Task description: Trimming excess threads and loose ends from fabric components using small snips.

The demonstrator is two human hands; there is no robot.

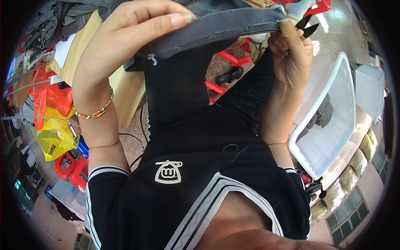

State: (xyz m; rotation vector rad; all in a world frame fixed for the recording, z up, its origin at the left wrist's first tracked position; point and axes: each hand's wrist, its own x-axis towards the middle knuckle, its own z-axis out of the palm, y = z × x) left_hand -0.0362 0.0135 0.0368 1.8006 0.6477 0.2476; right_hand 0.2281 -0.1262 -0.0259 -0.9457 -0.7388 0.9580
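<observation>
Stretched between my two hands is the waistband [221, 31] of a dark grey garment, with a row of stitching along it. My left hand [146, 25] pinches its left part, thumb on top. At the other end, my right hand [293, 46] grips the band, a tan cover on its thumb. Black pointed blades [309, 28], apparently thread snips, stick out from that same hand; their handles are hidden. A curled pale thread [153, 59] hangs near the garment's lower left edge. More grey cloth [216, 6] spreads behind the band.
A wooden table [85, 41] at left bears piled dark garments [62, 23]. Red and yellow plastic bags [54, 129] hang beside it. A white bin [333, 137] with dark cloth stands at my right. Beyond my lap are a red stool [233, 58] and a black shoe [229, 76].
</observation>
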